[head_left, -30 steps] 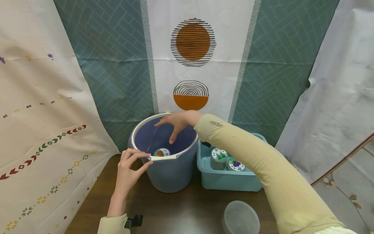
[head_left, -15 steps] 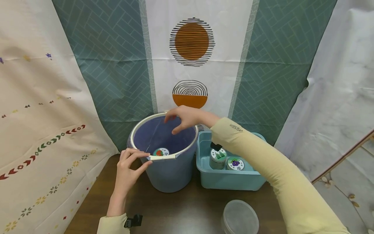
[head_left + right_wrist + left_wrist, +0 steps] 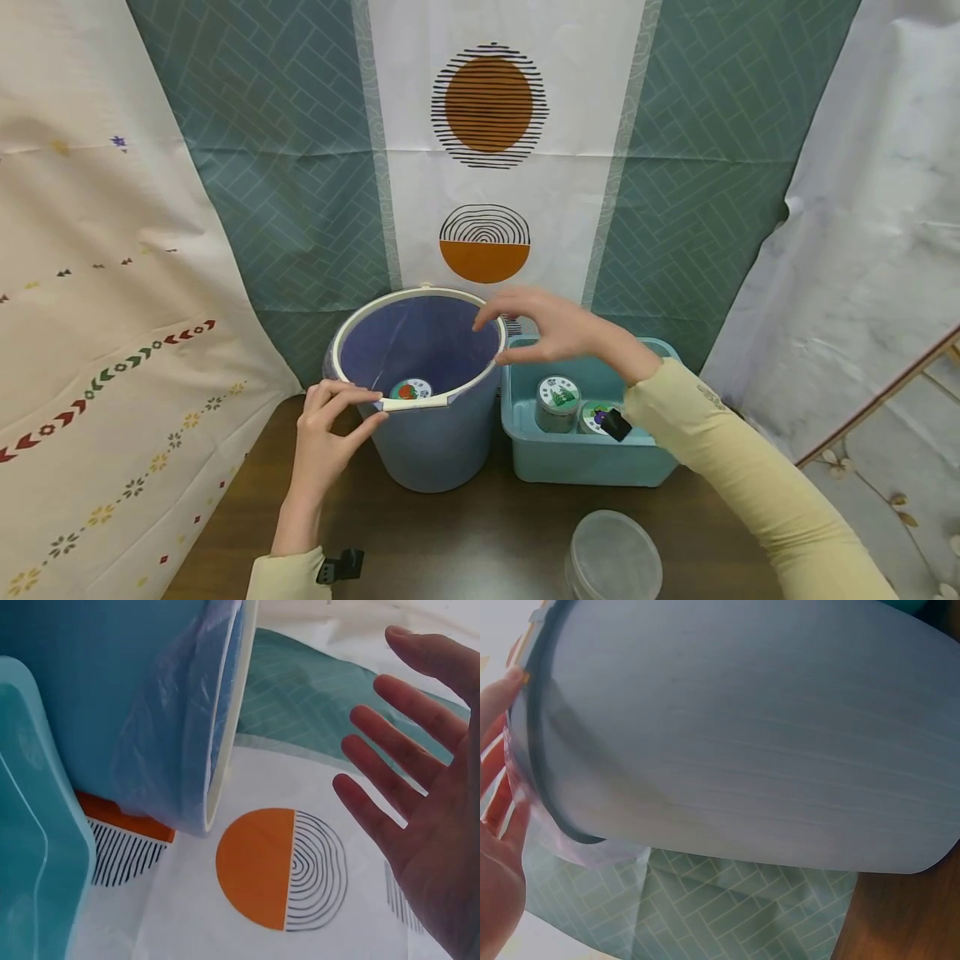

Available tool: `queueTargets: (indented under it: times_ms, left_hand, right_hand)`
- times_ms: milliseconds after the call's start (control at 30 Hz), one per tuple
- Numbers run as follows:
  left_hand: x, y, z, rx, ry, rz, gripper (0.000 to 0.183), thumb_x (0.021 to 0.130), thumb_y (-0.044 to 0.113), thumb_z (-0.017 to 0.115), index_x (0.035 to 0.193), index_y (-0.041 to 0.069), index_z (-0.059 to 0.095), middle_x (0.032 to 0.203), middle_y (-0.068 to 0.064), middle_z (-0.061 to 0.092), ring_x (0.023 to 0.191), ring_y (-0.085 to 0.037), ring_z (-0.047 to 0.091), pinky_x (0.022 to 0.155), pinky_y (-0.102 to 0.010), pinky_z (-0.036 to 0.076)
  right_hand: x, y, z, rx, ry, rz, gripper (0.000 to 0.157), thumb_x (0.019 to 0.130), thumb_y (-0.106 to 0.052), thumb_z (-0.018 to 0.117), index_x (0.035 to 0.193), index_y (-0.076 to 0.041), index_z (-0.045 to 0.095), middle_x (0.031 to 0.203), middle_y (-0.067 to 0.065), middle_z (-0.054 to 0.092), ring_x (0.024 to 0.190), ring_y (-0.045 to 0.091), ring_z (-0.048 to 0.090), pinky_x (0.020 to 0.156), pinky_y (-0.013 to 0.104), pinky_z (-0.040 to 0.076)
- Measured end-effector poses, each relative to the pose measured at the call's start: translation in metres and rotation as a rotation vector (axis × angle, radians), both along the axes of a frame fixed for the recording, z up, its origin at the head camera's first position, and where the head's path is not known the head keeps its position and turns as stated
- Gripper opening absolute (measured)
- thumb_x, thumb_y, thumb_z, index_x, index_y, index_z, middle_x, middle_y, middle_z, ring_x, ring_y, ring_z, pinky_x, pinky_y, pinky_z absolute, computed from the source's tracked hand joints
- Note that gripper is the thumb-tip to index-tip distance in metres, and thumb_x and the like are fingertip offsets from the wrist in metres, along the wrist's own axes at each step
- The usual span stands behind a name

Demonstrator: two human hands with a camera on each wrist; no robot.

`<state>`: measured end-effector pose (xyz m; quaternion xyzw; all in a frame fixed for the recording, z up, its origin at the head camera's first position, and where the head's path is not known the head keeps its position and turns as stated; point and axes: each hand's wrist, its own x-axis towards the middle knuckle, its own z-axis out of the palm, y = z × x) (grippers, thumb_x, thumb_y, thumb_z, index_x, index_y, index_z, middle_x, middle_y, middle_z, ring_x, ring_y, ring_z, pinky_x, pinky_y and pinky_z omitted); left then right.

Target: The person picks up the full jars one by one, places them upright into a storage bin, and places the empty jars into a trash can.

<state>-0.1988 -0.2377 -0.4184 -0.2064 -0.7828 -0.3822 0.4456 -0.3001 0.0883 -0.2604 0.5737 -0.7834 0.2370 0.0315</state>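
A blue bucket [image 3: 438, 446] with a cream rim and a clear plastic liner stands at centre left in the head view. My left hand [image 3: 324, 433] pinches the near left of its rim between thumb and fingers. Above the bucket's right edge hovers my right hand [image 3: 551, 325], fingers spread and holding nothing. Inside the bucket lies a round can [image 3: 411, 389] with a red picture on its lid. The light blue basin [image 3: 585, 462] to the right holds a can with a green picture [image 3: 558, 404] and another with a purple one [image 3: 595, 417], partly covered by the wrist camera.
A translucent round plastic container [image 3: 613, 554] stands near the front of the brown table [image 3: 465, 550]. Patterned cloth [image 3: 300, 192] hangs behind the bucket and basin, with more cloth on both sides.
My right hand has moved right, from over the bucket's opening to its right edge beside the basin. The left hand has stayed on the rim. The camera view has shifted slightly.
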Motion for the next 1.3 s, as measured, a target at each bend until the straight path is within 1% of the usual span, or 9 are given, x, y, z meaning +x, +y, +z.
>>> queueTargets:
  times_ms: [133,200,433,600,733,833,967,1100,1300]
  left_hand:
    - [0.000,0.000,-0.001,0.001,0.002,-0.004,0.043,0.055,-0.005,0.090,0.093,0.011,0.078,0.092,-0.007,0.063,0.095,-0.014,0.050,0.091,-0.018,0.032]
    - [0.000,0.000,0.000,0.000,0.001,-0.006,0.043,0.056,-0.005,0.090,0.093,0.012,0.078,0.092,-0.006,0.063,0.096,-0.013,0.050,0.091,-0.018,0.032]
    - [0.002,0.000,0.004,-0.006,-0.011,-0.010,0.041,0.059,-0.001,0.090,0.096,0.015,0.079,0.094,-0.004,0.063,0.097,-0.011,0.050,0.091,-0.019,0.032]
    - [0.001,-0.001,0.003,-0.011,-0.013,0.000,0.042,0.058,-0.001,0.091,0.096,0.015,0.079,0.093,-0.004,0.063,0.097,-0.011,0.050,0.090,-0.019,0.032]
    - [0.000,-0.001,0.002,-0.009,-0.001,0.004,0.044,0.055,-0.003,0.091,0.094,0.013,0.079,0.093,-0.006,0.063,0.096,-0.014,0.050,0.089,-0.019,0.032]
    - [0.001,0.000,0.002,-0.011,-0.033,0.009,0.042,0.058,-0.001,0.091,0.095,0.014,0.079,0.093,-0.005,0.063,0.097,-0.012,0.050,0.090,-0.019,0.032]
    - [0.003,-0.001,0.002,-0.019,-0.077,0.016,0.038,0.062,0.003,0.091,0.096,0.015,0.078,0.094,-0.004,0.062,0.098,-0.008,0.049,0.090,-0.018,0.031]
    - [0.003,-0.002,0.002,-0.022,-0.068,0.018,0.039,0.062,0.002,0.091,0.096,0.015,0.079,0.094,-0.004,0.063,0.098,-0.009,0.049,0.090,-0.018,0.031]
    - [0.001,-0.001,0.003,-0.024,-0.050,0.019,0.040,0.061,0.001,0.091,0.096,0.015,0.079,0.094,-0.004,0.063,0.097,-0.011,0.050,0.091,-0.018,0.032]
  right_hand:
    - [0.018,0.022,-0.017,-0.099,0.034,0.025,0.042,0.084,-0.022,0.077,0.124,-0.019,0.064,0.123,-0.004,0.066,0.118,0.012,0.058,0.102,0.038,0.047]
    - [0.029,0.033,-0.028,-0.130,0.031,0.001,0.044,0.084,-0.021,0.077,0.125,-0.021,0.064,0.124,-0.006,0.066,0.120,0.012,0.057,0.104,0.039,0.047]
    - [0.064,0.064,-0.076,-0.234,-0.025,-0.132,0.046,0.083,-0.017,0.078,0.126,-0.026,0.063,0.128,-0.006,0.064,0.123,0.010,0.055,0.101,0.033,0.049]
    - [0.083,0.079,-0.109,-0.281,-0.002,-0.244,0.052,0.079,-0.013,0.081,0.126,-0.026,0.062,0.128,-0.005,0.063,0.123,0.010,0.055,0.102,0.026,0.046]
    - [0.096,0.089,-0.129,-0.282,0.025,-0.313,0.055,0.079,-0.017,0.082,0.129,-0.029,0.060,0.132,-0.008,0.060,0.125,0.009,0.053,0.103,0.028,0.043]
    - [0.103,0.097,-0.141,-0.259,0.032,-0.332,0.055,0.081,-0.022,0.081,0.131,-0.029,0.059,0.133,-0.010,0.059,0.126,0.009,0.052,0.103,0.028,0.041]
    - [0.109,0.105,-0.153,-0.190,0.030,-0.329,0.054,0.084,-0.028,0.078,0.134,-0.026,0.057,0.135,-0.011,0.058,0.127,0.008,0.050,0.106,0.024,0.039]
    - [0.114,0.110,-0.166,-0.125,0.054,-0.316,0.055,0.088,-0.035,0.075,0.138,-0.026,0.054,0.136,-0.012,0.057,0.128,0.008,0.050,0.104,0.026,0.041]
    - [0.118,0.116,-0.181,-0.087,0.035,-0.298,0.054,0.090,-0.037,0.071,0.139,-0.030,0.051,0.135,-0.013,0.058,0.124,0.006,0.051,0.098,0.031,0.046]
